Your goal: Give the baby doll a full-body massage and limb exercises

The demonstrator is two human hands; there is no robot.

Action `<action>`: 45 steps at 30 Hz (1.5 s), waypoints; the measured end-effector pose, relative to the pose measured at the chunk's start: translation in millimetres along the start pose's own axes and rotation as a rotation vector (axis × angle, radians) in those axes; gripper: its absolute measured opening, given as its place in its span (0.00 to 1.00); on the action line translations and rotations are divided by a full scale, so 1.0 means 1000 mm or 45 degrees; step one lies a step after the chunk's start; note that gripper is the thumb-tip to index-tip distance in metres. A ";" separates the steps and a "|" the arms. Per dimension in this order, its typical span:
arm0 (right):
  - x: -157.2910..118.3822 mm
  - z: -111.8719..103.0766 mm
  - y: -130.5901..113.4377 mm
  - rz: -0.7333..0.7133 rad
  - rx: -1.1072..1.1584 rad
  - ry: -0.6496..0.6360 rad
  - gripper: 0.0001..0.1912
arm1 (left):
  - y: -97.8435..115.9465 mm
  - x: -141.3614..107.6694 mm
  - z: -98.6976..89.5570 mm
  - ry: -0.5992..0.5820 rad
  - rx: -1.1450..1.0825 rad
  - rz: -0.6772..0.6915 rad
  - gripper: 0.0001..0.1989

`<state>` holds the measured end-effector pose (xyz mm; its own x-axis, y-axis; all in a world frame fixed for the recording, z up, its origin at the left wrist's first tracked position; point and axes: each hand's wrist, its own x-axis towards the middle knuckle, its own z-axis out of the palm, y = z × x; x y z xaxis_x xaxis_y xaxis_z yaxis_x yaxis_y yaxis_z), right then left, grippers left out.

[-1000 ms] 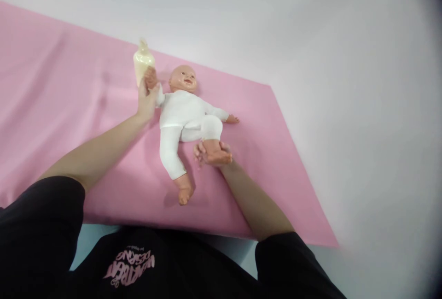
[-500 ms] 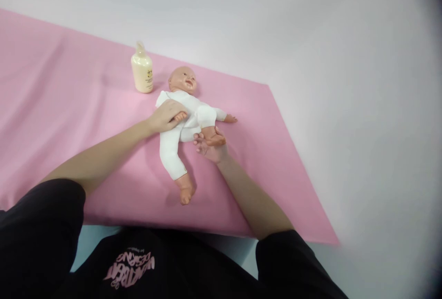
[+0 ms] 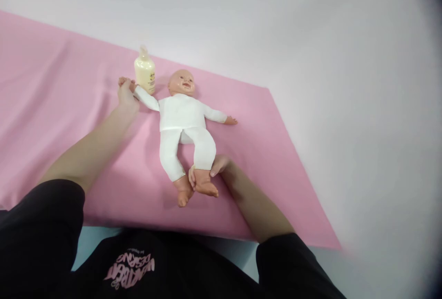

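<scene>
A baby doll (image 3: 183,112) with a white cloth body lies on its back, its head away from me. My left hand (image 3: 127,98) is closed round the doll's hand on the left and holds that arm stretched out sideways, in front of the pump bottle. Under the doll's lower leg on the right is my right hand (image 3: 219,165), its fingers wrapped behind the ankle and partly hidden by it. The doll's other leg lies straight on the cloth, and its other arm rests stretched out to the right.
A pale yellow pump bottle (image 3: 145,73) stands beside the doll's head, close to the held arm. The pink cloth (image 3: 262,151) covers the table, with folds on the left. Its right and front edges are in view, and white surfaces lie beyond.
My left hand has swung the doll's arm from across its chest out to the left. My right hand has lowered the bent leg towards me, so it now lies nearly straight.
</scene>
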<state>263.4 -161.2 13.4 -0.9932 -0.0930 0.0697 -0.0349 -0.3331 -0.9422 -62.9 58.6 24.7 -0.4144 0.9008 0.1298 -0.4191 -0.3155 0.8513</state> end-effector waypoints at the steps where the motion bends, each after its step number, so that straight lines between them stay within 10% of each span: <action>1: -0.001 0.001 0.001 -0.039 0.027 0.008 0.27 | 0.002 -0.003 0.003 0.012 -0.015 -0.011 0.07; 5: -0.006 0.000 0.012 -0.373 0.274 0.172 0.27 | 0.008 -0.035 0.027 -0.118 0.017 0.110 0.08; 9: -0.015 -0.010 0.016 -0.671 0.507 0.530 0.31 | 0.021 -0.090 0.053 -0.598 0.344 0.544 0.14; 15: -0.016 -0.018 0.007 -0.652 0.690 1.011 0.26 | 0.035 -0.151 0.066 -1.585 0.960 0.964 0.08; 18: -0.012 -0.018 0.006 -0.604 0.731 1.159 0.27 | 0.033 -0.154 0.065 -1.719 1.091 1.080 0.11; 25: -0.009 -0.019 0.008 -0.604 0.516 0.915 0.28 | 0.032 -0.125 0.060 -1.490 0.978 0.945 0.10; 35: 0.009 0.001 0.006 -0.170 -0.005 0.348 0.29 | 0.039 -0.044 0.026 -0.217 0.336 0.114 0.16; 40: 0.016 0.008 -0.005 -0.010 -0.080 0.232 0.25 | 0.037 -0.026 -0.013 -0.042 0.420 -0.236 0.12; 45: 0.012 0.012 -0.007 0.187 -0.052 0.298 0.22 | 0.030 -0.018 -0.048 0.022 0.707 -0.020 0.13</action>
<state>252.6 -171.3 24.3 -0.9863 0.0835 -0.1421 0.1119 -0.2935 -0.9494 -107.3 18.5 23.4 -0.4268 0.8976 0.1106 0.0616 -0.0931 0.9937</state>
